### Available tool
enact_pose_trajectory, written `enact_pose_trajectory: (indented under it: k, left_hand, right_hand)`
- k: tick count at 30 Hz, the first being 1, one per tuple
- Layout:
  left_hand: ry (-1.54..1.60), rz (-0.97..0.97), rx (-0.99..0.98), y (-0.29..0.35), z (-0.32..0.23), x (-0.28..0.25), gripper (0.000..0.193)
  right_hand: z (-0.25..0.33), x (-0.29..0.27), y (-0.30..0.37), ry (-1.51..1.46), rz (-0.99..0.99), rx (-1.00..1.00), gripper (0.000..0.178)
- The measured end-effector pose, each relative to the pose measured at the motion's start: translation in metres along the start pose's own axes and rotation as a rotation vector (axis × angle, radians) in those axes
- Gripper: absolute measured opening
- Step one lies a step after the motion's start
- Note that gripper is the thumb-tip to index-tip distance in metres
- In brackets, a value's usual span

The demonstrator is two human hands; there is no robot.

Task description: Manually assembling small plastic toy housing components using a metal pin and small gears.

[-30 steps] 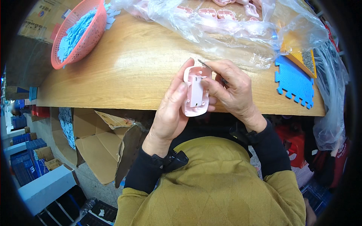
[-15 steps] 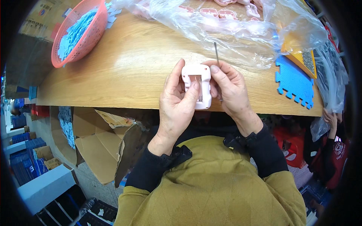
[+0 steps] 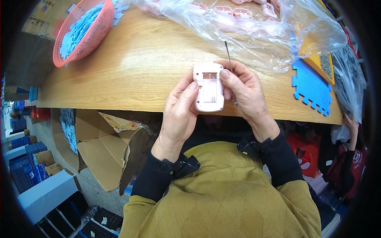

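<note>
Between both hands, just over the near edge of the table, is a pale pink plastic housing with an uncovered battery compartment. Metal springs show inside the compartment, and no batteries are in it. My left hand is closed on the housing's left side, thumb on its face. My right hand grips the right side, with the thumb by the upper right corner. A thin metal rod is also held in my right hand, its tip sticking up past the fingers and its other end showing below them.
A pink basket of blue pieces stands at the far left. Clear plastic sheeting with pink plastic parts covers the back. A blue foam mat and a yellow tray lie right. Cardboard boxes stand below; another person's hand is far right.
The housing has straightened slightly and faces me more fully. My left thumb has moved off the battery compartment to the housing's left edge. The rod stays in my right hand.
</note>
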State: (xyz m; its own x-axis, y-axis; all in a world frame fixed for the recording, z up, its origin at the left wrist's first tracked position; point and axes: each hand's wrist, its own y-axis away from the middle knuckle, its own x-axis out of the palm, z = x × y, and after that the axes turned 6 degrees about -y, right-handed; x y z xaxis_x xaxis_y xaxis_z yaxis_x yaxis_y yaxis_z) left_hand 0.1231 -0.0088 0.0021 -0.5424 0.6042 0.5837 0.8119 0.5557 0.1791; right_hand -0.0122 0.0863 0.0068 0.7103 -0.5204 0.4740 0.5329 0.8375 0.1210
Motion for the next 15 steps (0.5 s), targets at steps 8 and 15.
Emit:
enact_pose_trajectory:
  k: [8,15]
  left_hand:
    - [0.017,0.021,-0.037,-0.0001,-0.0002,0.0007,0.04]
    - [-0.156,-0.087,0.093,-0.0035,0.0056,0.0065,0.056]
  right_hand:
    - [-0.0016,-0.0033,-0.0021,0.012,0.022,-0.005,0.027]
    - [0.0005,0.0003,-0.0024,0.109,0.001,-0.01,0.026]
